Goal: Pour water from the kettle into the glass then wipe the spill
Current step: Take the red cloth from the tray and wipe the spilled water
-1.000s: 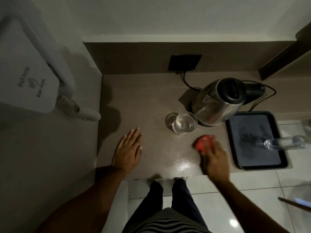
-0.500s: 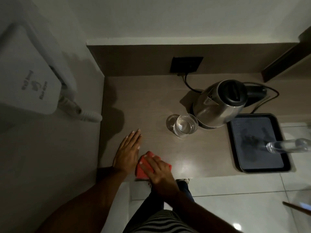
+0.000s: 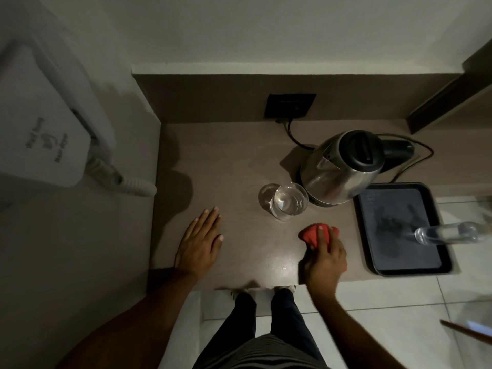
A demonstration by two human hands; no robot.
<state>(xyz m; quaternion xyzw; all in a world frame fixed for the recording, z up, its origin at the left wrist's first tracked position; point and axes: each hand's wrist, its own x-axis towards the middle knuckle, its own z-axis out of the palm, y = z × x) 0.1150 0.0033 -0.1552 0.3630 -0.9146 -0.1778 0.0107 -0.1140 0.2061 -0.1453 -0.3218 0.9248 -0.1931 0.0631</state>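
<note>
A steel kettle [image 3: 338, 169] with a black lid stands on its base at the back right of the brown counter [image 3: 226, 161]. Just left of it a clear glass [image 3: 288, 202] holds water. My right hand [image 3: 326, 259] presses a red cloth [image 3: 311, 235] flat on the counter, in front of the glass and slightly to its right. My left hand [image 3: 199, 243] lies flat on the counter at the front left, fingers apart, holding nothing. A small wet glint [image 3: 283, 267] shows near the front edge between my hands.
A black tray [image 3: 404, 270] lies at the right end of the counter, with a clear plastic bottle [image 3: 450, 233] over its right side. The kettle's cord runs to a black wall socket [image 3: 290, 105]. A white wall-mounted hair dryer [image 3: 45, 129] hangs on the left.
My right hand swept the red cloth from the right side to the front left beside my left hand, then back right to below the glass. My left hand stayed put.
</note>
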